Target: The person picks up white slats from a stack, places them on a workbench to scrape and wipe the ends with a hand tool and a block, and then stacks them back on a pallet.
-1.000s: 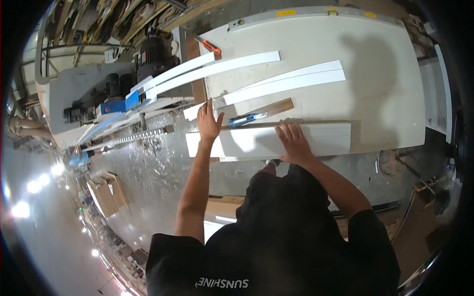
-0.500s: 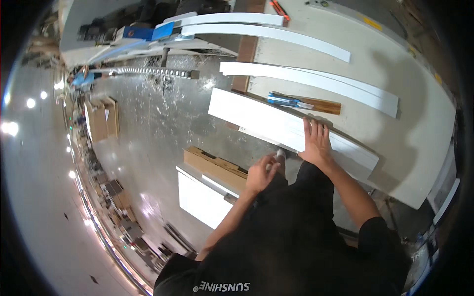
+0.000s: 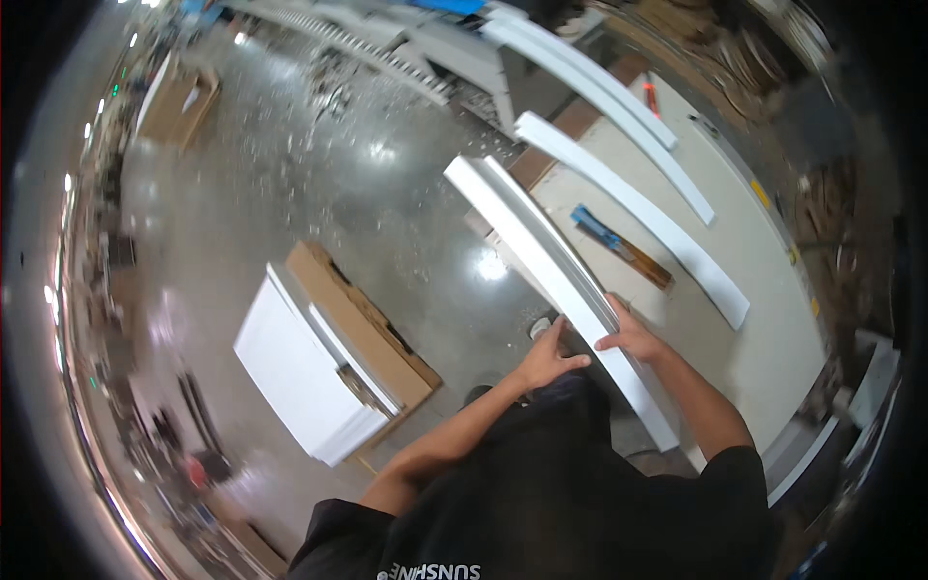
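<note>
A long white panel (image 3: 532, 256) with a grooved, folded-looking edge lies slantwise in front of me along the worktable's near side. My right hand (image 3: 633, 336) grips it toward its near end, thumb on the near face and fingers over the far edge. Beside the panel's left edge is my left hand (image 3: 551, 362), thumb and fingers spread; whether its fingertips touch the panel I cannot tell. Past the panel, a blue tool (image 3: 594, 227), its kind unclear, lies by a brown wooden strip (image 3: 646, 266). Another white strip (image 3: 633, 198) lies farther across the table.
The pale worktable (image 3: 764, 251) extends to the right. At its far end are more white strips (image 3: 590, 82) and a red tool (image 3: 651, 97). On the floor to my left stand stacked white panels (image 3: 300, 372) against a brown cardboard box (image 3: 358, 314).
The panel has turned from lying flat and crosswise to a steeper slant, tipped to show its grooved edge. My right hand now wraps its edge. My view has swung round.
</note>
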`<act>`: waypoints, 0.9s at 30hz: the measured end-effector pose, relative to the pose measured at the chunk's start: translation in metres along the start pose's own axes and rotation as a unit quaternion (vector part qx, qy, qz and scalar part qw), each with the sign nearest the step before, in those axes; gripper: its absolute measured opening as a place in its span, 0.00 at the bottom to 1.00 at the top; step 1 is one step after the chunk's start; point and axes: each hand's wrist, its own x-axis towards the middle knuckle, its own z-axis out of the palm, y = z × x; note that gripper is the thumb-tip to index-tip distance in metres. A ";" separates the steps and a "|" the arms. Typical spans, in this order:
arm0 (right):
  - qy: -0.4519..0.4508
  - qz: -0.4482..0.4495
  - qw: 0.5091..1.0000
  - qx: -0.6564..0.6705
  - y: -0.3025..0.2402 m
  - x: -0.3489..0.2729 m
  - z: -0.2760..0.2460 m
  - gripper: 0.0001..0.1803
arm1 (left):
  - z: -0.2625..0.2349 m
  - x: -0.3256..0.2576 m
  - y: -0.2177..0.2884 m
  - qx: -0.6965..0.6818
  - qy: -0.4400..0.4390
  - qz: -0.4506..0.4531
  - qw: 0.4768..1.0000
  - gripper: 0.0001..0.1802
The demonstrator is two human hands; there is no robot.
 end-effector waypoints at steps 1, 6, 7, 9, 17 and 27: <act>-0.075 0.005 0.991 0.115 -0.020 -0.010 0.008 0.70 | 0.009 0.001 -0.009 -0.159 -0.009 0.028 0.987 0.60; -0.140 0.099 0.965 0.200 -0.023 -0.059 0.068 0.64 | 0.025 -0.052 -0.021 -0.461 0.011 0.106 0.881 0.68; -0.152 0.108 0.963 0.193 -0.029 -0.067 0.083 0.62 | 0.036 -0.067 -0.035 -0.477 0.016 0.082 0.875 0.69; -0.169 0.139 0.961 0.169 -0.045 -0.082 0.116 0.58 | 0.048 -0.097 -0.060 -0.544 0.036 0.147 0.826 0.63; -0.346 0.117 0.930 -0.039 -0.109 -0.104 0.272 0.63 | 0.037 -0.256 -0.101 -0.673 0.226 0.078 0.700 0.43; -0.473 -0.033 0.783 -0.403 -0.195 -0.101 0.458 0.70 | -0.005 -0.385 -0.180 -0.752 0.442 0.199 0.448 0.32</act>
